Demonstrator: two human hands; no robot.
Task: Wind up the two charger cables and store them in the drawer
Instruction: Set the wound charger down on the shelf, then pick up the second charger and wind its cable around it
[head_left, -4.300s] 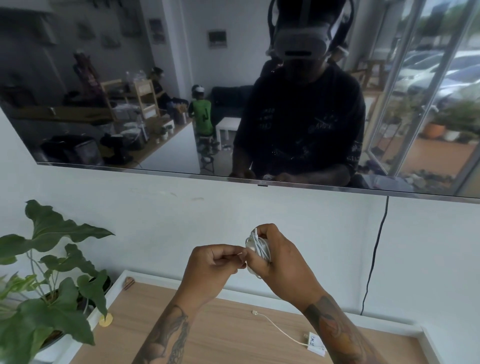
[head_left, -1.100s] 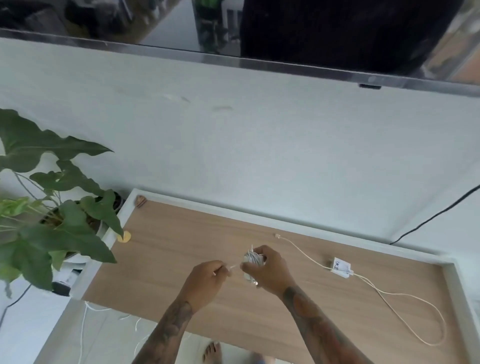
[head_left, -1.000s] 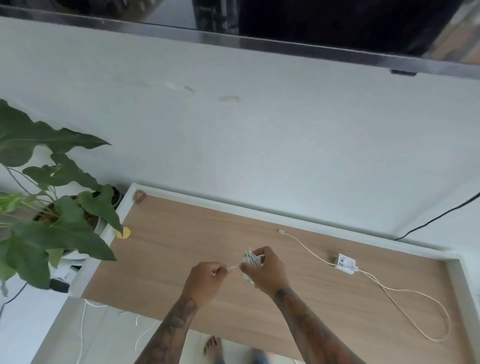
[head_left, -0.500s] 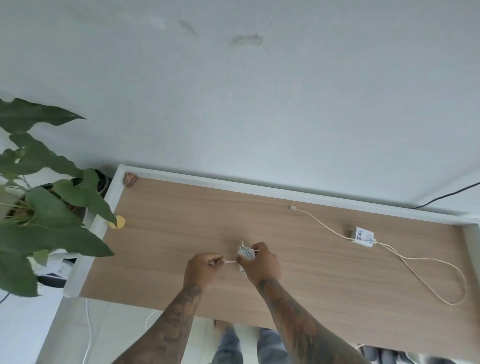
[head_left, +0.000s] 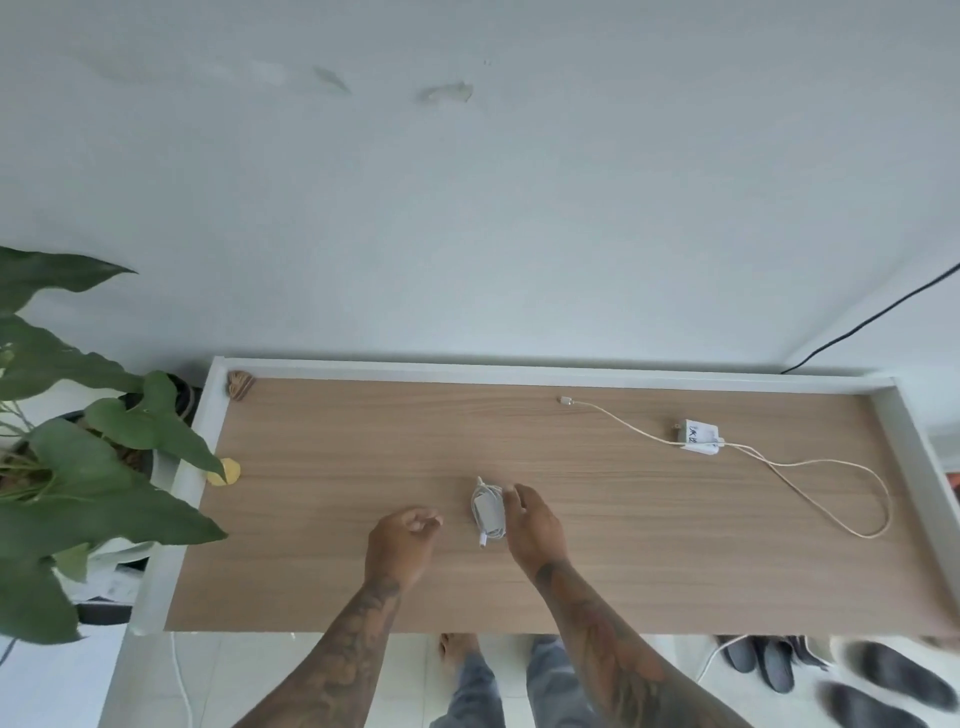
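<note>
The wound charger (head_left: 489, 512) lies on the wooden table (head_left: 363, 426) near its middle, cable wrapped tight round the white block so it will not spring loose, which looks like one of the two bundles finished. The right hand (head_left: 532, 525) rests just beside it with fingers spread, touching its right edge at most and gripping nothing; the left hand (head_left: 402, 540) hovers to its left, loosely curled and empty. The second charger (head_left: 701, 437) sits far right, its cable (head_left: 831, 499) sprawled in a loose loop, probably next for winding. No drawer is visible. A potted plant (head_left: 88, 457) overhangs the left edge, well apart from the work; shoes (head_left: 769, 662) lie on the floor below.
</note>
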